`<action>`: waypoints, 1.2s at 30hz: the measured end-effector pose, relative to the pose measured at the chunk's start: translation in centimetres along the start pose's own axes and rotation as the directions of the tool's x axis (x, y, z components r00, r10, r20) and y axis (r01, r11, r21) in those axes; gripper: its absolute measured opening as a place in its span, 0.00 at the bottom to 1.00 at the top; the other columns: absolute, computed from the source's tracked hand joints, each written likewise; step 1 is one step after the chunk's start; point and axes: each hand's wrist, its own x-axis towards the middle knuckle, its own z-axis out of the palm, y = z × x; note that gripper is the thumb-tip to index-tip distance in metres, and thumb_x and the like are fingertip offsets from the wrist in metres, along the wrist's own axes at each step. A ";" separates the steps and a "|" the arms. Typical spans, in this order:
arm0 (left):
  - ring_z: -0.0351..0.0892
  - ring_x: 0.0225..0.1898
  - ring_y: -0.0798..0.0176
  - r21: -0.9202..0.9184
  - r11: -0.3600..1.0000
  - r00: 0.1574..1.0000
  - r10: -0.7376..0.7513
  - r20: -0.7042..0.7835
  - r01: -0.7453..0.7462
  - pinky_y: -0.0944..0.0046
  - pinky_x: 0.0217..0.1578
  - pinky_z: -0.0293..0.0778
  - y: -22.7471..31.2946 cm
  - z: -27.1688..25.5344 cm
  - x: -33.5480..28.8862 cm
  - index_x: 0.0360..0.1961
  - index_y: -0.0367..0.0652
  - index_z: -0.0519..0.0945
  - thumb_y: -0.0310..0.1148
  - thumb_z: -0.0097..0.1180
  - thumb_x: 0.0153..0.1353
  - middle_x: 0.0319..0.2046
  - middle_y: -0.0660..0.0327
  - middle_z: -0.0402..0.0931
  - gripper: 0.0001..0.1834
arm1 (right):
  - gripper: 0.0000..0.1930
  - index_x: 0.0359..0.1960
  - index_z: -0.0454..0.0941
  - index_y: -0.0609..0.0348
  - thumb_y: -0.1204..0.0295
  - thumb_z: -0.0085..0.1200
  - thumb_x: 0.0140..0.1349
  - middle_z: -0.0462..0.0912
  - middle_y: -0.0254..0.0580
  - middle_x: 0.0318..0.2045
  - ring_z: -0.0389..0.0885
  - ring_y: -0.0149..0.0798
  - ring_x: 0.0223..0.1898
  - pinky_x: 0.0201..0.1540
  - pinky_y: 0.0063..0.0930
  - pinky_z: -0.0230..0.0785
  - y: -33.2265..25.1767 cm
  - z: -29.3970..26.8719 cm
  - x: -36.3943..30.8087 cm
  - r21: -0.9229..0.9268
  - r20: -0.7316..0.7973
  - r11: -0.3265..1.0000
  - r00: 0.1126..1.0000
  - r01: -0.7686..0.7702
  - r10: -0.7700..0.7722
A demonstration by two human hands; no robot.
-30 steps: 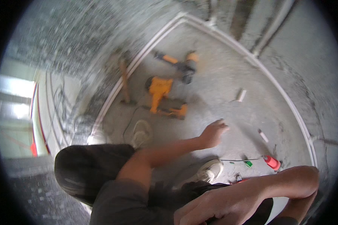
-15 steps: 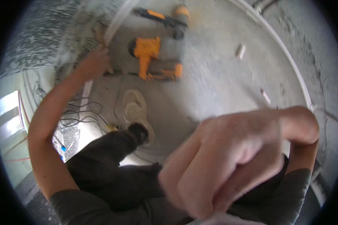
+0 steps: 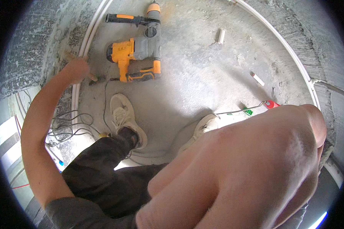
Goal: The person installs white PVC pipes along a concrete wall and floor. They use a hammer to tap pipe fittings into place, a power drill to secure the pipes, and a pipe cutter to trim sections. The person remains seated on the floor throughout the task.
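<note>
My left hand (image 3: 78,70), blurred, is closed beside the white pipes along the left wall. A short, brownish stick-like end (image 3: 93,77) pokes out of it toward the floor; the rest is hidden, and I cannot tell what tool it is. My right hand (image 3: 225,171) looms very close, its back and knuckles filling the lower right. Its fingers point down and to the left, their tips hidden, so whether it holds anything does not show. An orange and grey rotary hammer drill (image 3: 141,49) lies on the floor just right of my left hand.
White pipes (image 3: 88,38) run along the left wall, and another white pipe (image 3: 290,49) curves along the right. Looped dark cable (image 3: 74,124) lies by my left shoe (image 3: 123,114). Small white pieces (image 3: 258,79), a red object (image 3: 270,104) and a green bit (image 3: 248,111) are on the right.
The view has shifted, so the drill and left hand sit further left. My right hand has come closer and looks larger. My right shoe and the red and green objects now show.
</note>
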 end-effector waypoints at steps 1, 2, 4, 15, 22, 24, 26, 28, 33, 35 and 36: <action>0.82 0.61 0.44 -0.098 0.995 0.999 0.004 -0.032 -0.007 0.44 0.65 0.76 0.9 -0.6 -1.8 0.41 0.39 0.93 0.20 0.62 0.57 0.53 0.47 0.86 0.13 | 0.27 0.55 0.80 0.69 0.54 0.63 0.71 0.85 0.54 0.47 0.86 0.46 0.47 0.49 0.40 0.78 0.1 -0.1 -0.1 -0.002 0.004 1.000 1.000 -0.005 0.005; 0.82 0.60 0.45 -0.107 0.994 0.999 0.007 -0.053 -0.013 0.45 0.63 0.78 1.7 -1.7 -3.1 0.43 0.38 0.92 0.19 0.62 0.57 0.52 0.47 0.86 0.14 | 0.28 0.56 0.80 0.69 0.53 0.63 0.70 0.85 0.54 0.47 0.86 0.47 0.47 0.49 0.40 0.78 -0.2 -0.3 -0.3 -0.008 -0.004 1.000 1.000 -0.018 0.018; 0.83 0.57 0.46 -0.031 0.999 0.997 0.015 -0.080 -0.018 0.49 0.58 0.80 3.4 -5.0 -5.5 0.45 0.37 0.92 0.19 0.61 0.57 0.50 0.47 0.86 0.15 | 0.30 0.57 0.79 0.69 0.51 0.64 0.70 0.86 0.54 0.48 0.86 0.47 0.48 0.49 0.40 0.79 -0.7 -0.3 -0.8 -0.014 -0.028 0.999 0.999 -0.045 0.045; 0.80 0.43 0.46 -0.473 0.735 0.797 0.148 -0.586 -0.485 0.53 0.54 0.75 8.3 -26.6 -10.5 0.30 0.36 0.87 0.20 0.65 0.52 0.33 0.52 0.83 0.04 | 0.45 0.66 0.71 0.72 0.35 0.54 0.71 0.82 0.65 0.54 0.81 0.57 0.62 0.70 0.52 0.71 9.8 -8.0 -4.1 0.244 -0.872 0.966 0.454 0.087 0.179; 0.83 0.35 0.69 -0.762 0.147 0.719 -0.261 -0.644 -0.630 0.67 0.40 0.79 9.0 -30.3 -2.6 0.41 0.36 0.89 0.23 0.66 0.65 0.38 0.58 0.87 0.05 | 0.10 0.43 0.76 0.64 0.69 0.49 0.78 0.82 0.49 0.37 0.85 0.47 0.44 0.56 0.49 0.81 8.4 -14.1 -10.6 0.035 -0.961 0.977 -0.260 0.212 0.091; 0.84 0.35 0.68 -0.788 -0.049 0.738 -0.389 -0.551 -0.614 0.69 0.39 0.80 7.5 -32.0 2.0 0.46 0.34 0.87 0.23 0.64 0.68 0.40 0.55 0.88 0.08 | 0.11 0.49 0.73 0.64 0.69 0.55 0.72 0.76 0.44 0.31 0.84 0.49 0.37 0.44 0.48 0.81 11.1 -17.6 -17.5 0.173 -0.937 0.981 -0.320 -0.083 0.138; 0.85 0.37 0.65 -0.772 -0.272 0.772 -0.493 -0.401 -0.575 0.68 0.39 0.81 5.3 -31.1 8.2 0.51 0.31 0.84 0.23 0.63 0.70 0.41 0.52 0.88 0.11 | 0.14 0.49 0.74 0.63 0.67 0.59 0.68 0.79 0.50 0.32 0.85 0.51 0.36 0.39 0.50 0.78 15.1 -19.5 -18.3 0.224 -0.926 0.848 -0.377 -0.480 0.031; 0.87 0.39 0.60 -0.643 -0.488 0.776 -0.563 -0.286 -0.591 0.65 0.41 0.84 5.3 -31.9 14.7 0.55 0.30 0.80 0.22 0.62 0.71 0.41 0.52 0.86 0.14 | 0.18 0.52 0.78 0.65 0.64 0.62 0.68 0.85 0.61 0.45 0.87 0.56 0.47 0.50 0.50 0.78 18.7 -19.4 -22.8 0.124 -0.972 0.495 -0.205 -0.860 -0.113; 0.88 0.39 0.56 -0.142 -0.816 0.819 -0.571 0.054 -0.560 0.66 0.36 0.83 5.2 -28.0 23.7 0.49 0.31 0.80 0.20 0.61 0.70 0.39 0.52 0.82 0.08 | 0.23 0.53 0.79 0.62 0.52 0.60 0.73 0.85 0.53 0.50 0.85 0.52 0.50 0.55 0.44 0.78 15.7 -21.8 -19.5 0.006 -0.994 0.357 -0.045 -0.934 -0.101; 0.87 0.39 0.56 -0.085 -0.826 0.824 -0.563 0.062 -0.557 0.65 0.37 0.83 5.1 -27.4 24.6 0.49 0.32 0.79 0.20 0.62 0.70 0.38 0.53 0.82 0.09 | 0.22 0.56 0.77 0.62 0.54 0.55 0.78 0.84 0.50 0.49 0.85 0.47 0.47 0.53 0.40 0.80 10.9 -24.9 -20.8 0.014 -0.984 0.973 -0.175 -0.232 -0.028; 0.87 0.39 0.56 -0.079 -0.830 0.830 -0.556 0.046 -0.552 0.64 0.38 0.83 4.9 -26.6 25.7 0.50 0.33 0.79 0.20 0.62 0.70 0.37 0.54 0.81 0.10 | 0.20 0.57 0.76 0.61 0.55 0.53 0.80 0.84 0.49 0.49 0.85 0.45 0.45 0.52 0.39 0.81 8.3 -25.4 -20.3 -0.075 -0.966 0.995 -0.242 -0.063 -0.088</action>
